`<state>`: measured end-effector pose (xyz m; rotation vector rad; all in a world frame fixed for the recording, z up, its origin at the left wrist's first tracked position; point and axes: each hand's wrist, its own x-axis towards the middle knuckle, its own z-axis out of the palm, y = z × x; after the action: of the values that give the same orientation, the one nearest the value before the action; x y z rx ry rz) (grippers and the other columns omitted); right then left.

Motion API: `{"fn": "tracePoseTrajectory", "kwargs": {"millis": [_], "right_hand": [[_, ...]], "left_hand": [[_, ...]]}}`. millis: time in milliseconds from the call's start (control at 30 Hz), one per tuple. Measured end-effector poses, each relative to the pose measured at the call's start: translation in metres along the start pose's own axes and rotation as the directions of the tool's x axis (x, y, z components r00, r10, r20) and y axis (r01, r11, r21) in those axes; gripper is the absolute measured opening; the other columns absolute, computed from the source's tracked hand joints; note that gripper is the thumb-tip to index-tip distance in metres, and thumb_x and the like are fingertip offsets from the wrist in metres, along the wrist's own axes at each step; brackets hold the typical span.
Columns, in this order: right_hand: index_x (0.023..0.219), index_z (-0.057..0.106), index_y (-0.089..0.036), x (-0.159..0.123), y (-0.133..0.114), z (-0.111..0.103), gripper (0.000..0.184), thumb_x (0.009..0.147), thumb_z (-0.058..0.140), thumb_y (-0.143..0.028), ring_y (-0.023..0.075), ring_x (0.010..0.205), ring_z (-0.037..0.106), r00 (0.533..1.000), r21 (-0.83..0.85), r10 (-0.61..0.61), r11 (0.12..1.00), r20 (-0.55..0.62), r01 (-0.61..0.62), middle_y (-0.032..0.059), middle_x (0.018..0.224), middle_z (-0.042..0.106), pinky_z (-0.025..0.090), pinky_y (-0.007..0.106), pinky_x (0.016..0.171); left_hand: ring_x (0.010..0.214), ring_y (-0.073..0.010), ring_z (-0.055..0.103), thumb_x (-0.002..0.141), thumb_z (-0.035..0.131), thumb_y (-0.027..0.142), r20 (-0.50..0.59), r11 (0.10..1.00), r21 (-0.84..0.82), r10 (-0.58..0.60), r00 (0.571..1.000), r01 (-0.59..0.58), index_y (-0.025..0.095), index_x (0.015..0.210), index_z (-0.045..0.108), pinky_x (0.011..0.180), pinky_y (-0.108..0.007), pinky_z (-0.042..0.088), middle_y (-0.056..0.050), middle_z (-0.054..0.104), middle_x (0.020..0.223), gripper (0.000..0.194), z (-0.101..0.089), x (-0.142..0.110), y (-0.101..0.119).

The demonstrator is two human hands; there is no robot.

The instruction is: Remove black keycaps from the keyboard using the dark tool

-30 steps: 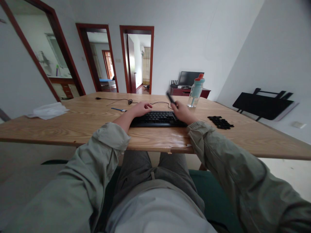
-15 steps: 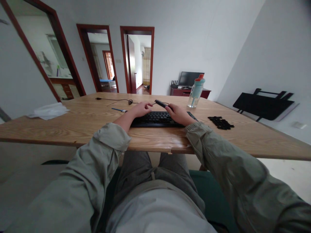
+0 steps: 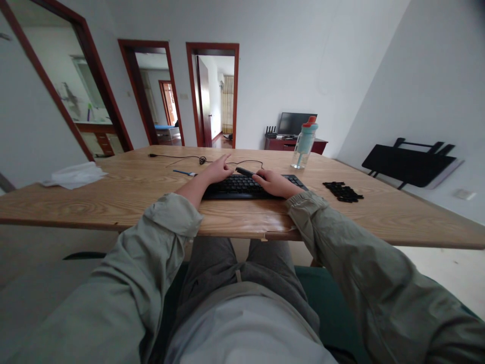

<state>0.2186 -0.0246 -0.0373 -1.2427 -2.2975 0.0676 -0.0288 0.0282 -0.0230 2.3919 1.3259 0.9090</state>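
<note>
A black keyboard (image 3: 237, 188) lies near the table's front edge, beneath both my hands. My right hand (image 3: 276, 183) is closed around a slim dark handheld tool (image 3: 245, 172), whose tip points left over the upper part of the keys; its exact kind cannot be made out. Over the keyboard's upper left part is my left hand (image 3: 219, 171), its index finger stretched out and nothing visible in it. Just left of that hand lies a thin blue-handled tool (image 3: 182, 172), partly hidden at its right end.
A black cable (image 3: 178, 157) runs behind the keyboard. To the right are a pile of small black pieces (image 3: 343, 192), perhaps keycaps, and a tall water bottle (image 3: 304, 144). Crumpled white paper (image 3: 76, 174) rests at the left of the wooden table (image 3: 113, 202).
My right hand has lowered the dark tool toward the keyboard and slightly left. My left hand has shifted a little left, its index finger now pointing up and outward.
</note>
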Motion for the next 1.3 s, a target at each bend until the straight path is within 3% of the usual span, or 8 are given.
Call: {"fn": "tracePoseTrajectory", "kwargs": {"millis": [133,467,567,733,967,1067,1167,1300], "right_hand": [[0.095,0.062,-0.017,0.0,0.004,0.001,0.039,0.101,0.038,-0.047,0.0209,0.08,0.06,0.997,0.05,0.012,0.999,-0.073,-0.008,0.0082,0.086,0.068,0.04,0.031,0.072],[0.098,0.061,-0.018,0.0,0.008,0.002,0.039,0.1,0.036,-0.048,0.0203,0.077,0.058,0.979,0.099,0.056,0.994,-0.198,-0.037,0.0068,0.086,0.066,0.04,0.032,0.071],[0.096,0.061,-0.018,-0.001,0.008,0.002,0.039,0.1,0.037,-0.048,0.02,0.075,0.057,0.98,0.089,0.054,0.995,-0.189,-0.037,0.0058,0.082,0.065,0.038,0.031,0.068],[0.09,0.063,-0.017,-0.002,0.005,0.0,0.039,0.098,0.041,-0.048,0.0195,0.075,0.057,0.987,0.073,0.031,0.997,-0.155,-0.02,0.006,0.08,0.067,0.038,0.03,0.068],[0.085,0.062,-0.018,-0.001,0.006,-0.001,0.041,0.098,0.041,-0.051,0.0206,0.075,0.058,0.989,0.065,0.039,0.997,-0.139,-0.03,0.0061,0.078,0.066,0.038,0.031,0.068],[0.09,0.062,-0.018,-0.001,0.007,0.0,0.039,0.098,0.04,-0.051,0.0209,0.076,0.058,0.986,0.09,0.047,0.995,-0.159,-0.033,0.0059,0.08,0.065,0.039,0.032,0.068],[0.097,0.059,-0.019,-0.001,0.008,0.001,0.038,0.099,0.037,-0.05,0.0208,0.078,0.057,0.97,0.131,0.058,0.991,-0.237,-0.027,0.0056,0.084,0.064,0.04,0.032,0.071],[0.109,0.052,-0.02,-0.001,0.007,-0.001,0.038,0.101,0.03,-0.051,0.02,0.078,0.057,0.908,0.215,0.108,0.976,-0.406,-0.02,0.0044,0.084,0.06,0.042,0.032,0.072]], "left_hand": [[0.076,-0.015,0.061,0.078,0.062,0.025,0.022,0.999,0.044,0.004,1.0,-0.005,0.009,0.153,0.036,0.072,-0.024,0.046,-0.002,0.068,0.087,0.081,0.0,0.001,0.0],[0.074,-0.0166,0.062,0.082,0.061,0.032,0.134,0.996,0.069,0.048,0.99,-0.058,0.015,0.121,0.071,0.072,-0.027,0.047,-0.005,0.071,0.085,0.044,-0.003,0.001,0.0],[0.074,-0.0155,0.061,0.08,0.063,0.027,0.105,0.998,0.023,0.049,0.993,-0.052,0.015,0.134,0.062,0.072,-0.026,0.047,-0.004,0.069,0.085,0.055,-0.001,0.0,0.0],[0.071,-0.0124,0.059,0.076,0.064,0.018,-0.022,0.989,-0.135,0.058,0.998,-0.061,0.018,0.159,0.02,0.068,-0.022,0.046,0.001,0.064,0.083,0.093,0.002,-0.002,0.002],[0.072,-0.0124,0.058,0.076,0.065,0.018,-0.031,0.991,-0.126,0.035,0.999,-0.038,0.015,0.158,0.024,0.07,-0.022,0.047,0.001,0.064,0.082,0.091,0.003,0.0,0.0],[0.076,-0.014,0.06,0.078,0.063,0.022,-0.008,0.999,-0.032,0.023,1.0,-0.023,0.012,0.15,0.041,0.072,-0.024,0.048,-0.002,0.067,0.086,0.076,0.001,0.001,0.0],[0.077,-0.0161,0.062,0.081,0.062,0.026,0.064,0.997,0.067,0.03,0.998,-0.034,0.014,0.127,0.067,0.076,-0.027,0.048,-0.005,0.071,0.088,0.048,-0.003,0.0,0.004],[0.082,-0.0185,0.064,0.083,0.062,0.03,0.136,0.997,0.074,0.026,0.99,-0.036,0.016,0.111,0.076,0.078,-0.028,0.049,-0.007,0.074,0.094,0.034,-0.006,-0.003,0.012]]}}
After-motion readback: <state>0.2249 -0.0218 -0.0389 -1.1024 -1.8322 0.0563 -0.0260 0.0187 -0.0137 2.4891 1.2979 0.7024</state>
